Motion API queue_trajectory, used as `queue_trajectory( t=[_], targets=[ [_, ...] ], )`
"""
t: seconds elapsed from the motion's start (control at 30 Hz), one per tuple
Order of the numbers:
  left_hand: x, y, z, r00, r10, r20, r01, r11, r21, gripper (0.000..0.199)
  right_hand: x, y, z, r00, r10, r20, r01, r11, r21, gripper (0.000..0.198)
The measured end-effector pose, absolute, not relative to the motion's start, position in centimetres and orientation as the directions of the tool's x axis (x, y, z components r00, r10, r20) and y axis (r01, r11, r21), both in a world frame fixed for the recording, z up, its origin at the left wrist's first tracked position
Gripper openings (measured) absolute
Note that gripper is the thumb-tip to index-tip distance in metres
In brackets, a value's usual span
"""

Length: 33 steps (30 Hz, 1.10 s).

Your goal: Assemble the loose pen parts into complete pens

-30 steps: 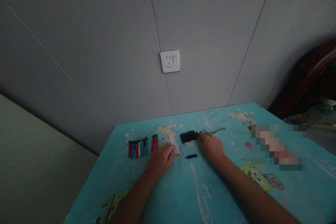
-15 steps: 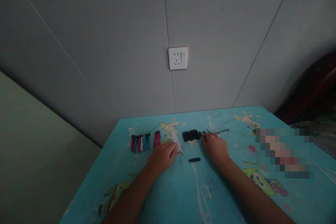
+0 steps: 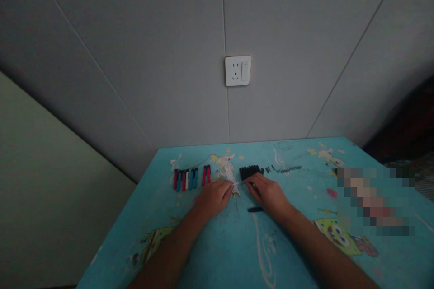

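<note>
White rod (image 3: 235, 184) is pinched between the fingertips of my left hand (image 3: 214, 198), just above the bundle of white sticks (image 3: 229, 173), toward the middle of the table's (image 3: 224, 248) back edge. Half a second ago my right hand (image 3: 267, 192) was beside the right end of the row of black barrels (image 3: 250, 172); now it has moved left, its thumb and finger closed on a small dark piece (image 3: 242, 182) at the rod's right end, too tiny to make out clearly. My left hand has stayed by the bundle. The loose black barrel (image 3: 255, 209), nearer the front edge, was well clear of my right hand and now lies close against its outline.
</note>
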<state>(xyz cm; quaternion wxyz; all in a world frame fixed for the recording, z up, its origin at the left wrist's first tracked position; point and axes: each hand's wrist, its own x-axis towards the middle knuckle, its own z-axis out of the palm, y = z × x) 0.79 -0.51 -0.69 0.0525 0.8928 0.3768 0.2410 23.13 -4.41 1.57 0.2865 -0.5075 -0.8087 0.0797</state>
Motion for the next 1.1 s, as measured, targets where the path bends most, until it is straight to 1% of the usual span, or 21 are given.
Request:
queue_trajectory(
  t=[0.17, 0.43, 0.67, 0.83, 0.97, 1.1],
  targets=[
    [0.8, -0.6, -0.3, 0.62, 0.691, 0.371, 0.638, -0.72, 0.274, 0.024, 23.3, -4.3, 1.4, -0.293, 0.883, 0.368, 0.797, 0.438, -0.416, 0.024],
    [0.9, -0.6, -0.4, 0.622, 0.695, 0.361, 0.629, -0.718, 0.298, 0.023, 23.1, -4.3, 1.5, -0.291, 0.882, 0.369, 0.797, 0.437, -0.416, 0.023],
    [0.8, -0.6, -0.5, 0.63, 0.697, 0.342, 0.637, -0.716, 0.286, 0.023, 23.3, -4.4, 1.5, -0.287, 0.886, 0.363, 0.8, 0.43, -0.418, 0.023],
    [0.9, -0.7, -0.3, 0.639, 0.689, 0.342, 0.629, -0.724, 0.282, 0.023, 23.1, -4.4, 1.5, -0.308, 0.878, 0.365, 0.786, 0.452, -0.422, 0.023],
    [0.9, -0.8, -0.4, 0.651, 0.679, 0.341, 0.608, -0.734, 0.302, 0.025, 22.7, -4.6, 1.3, -0.375, 0.852, 0.366, 0.752, 0.51, -0.417, 0.023],
    [0.6, -0.5, -1.0, 0.685, 0.651, 0.327, 0.586, -0.759, 0.283, 0.035, 21.9, -5.0, 1.5, -0.398, 0.83, 0.391, 0.735, 0.543, -0.405, 0.022]
  ],
)
